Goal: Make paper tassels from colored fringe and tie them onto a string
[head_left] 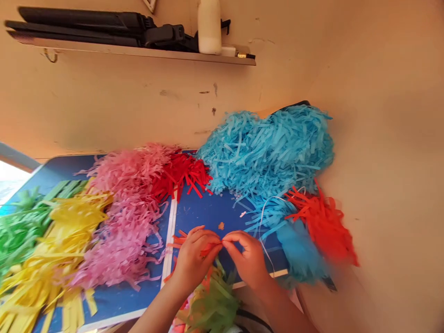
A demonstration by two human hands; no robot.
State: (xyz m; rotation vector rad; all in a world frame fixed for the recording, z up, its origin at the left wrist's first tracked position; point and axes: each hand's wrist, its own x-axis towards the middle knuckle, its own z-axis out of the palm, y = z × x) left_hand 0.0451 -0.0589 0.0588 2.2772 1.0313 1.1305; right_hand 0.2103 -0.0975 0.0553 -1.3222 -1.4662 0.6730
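Observation:
My left hand (199, 254) and my right hand (246, 256) meet fingertip to fingertip above the front part of the blue table (201, 212). Both are closed in a pinch, and what lies between the fingertips is too small to make out. Orange-red paper strips (179, 239) show beside and behind my left hand. Below the hands hangs a green tissue fringe (211, 307). A thin white cord (262, 219) curves over the table to the right of my right hand.
Green (21, 231), yellow (74, 217), pink (132, 171) and red fringe (183, 175) cover the left and back. A large light-blue pile (270, 148) stands at the back right, near orange-red fringe (326, 222). The wall shelf (138, 48) holds a black hair straightener and white bottle (209, 27).

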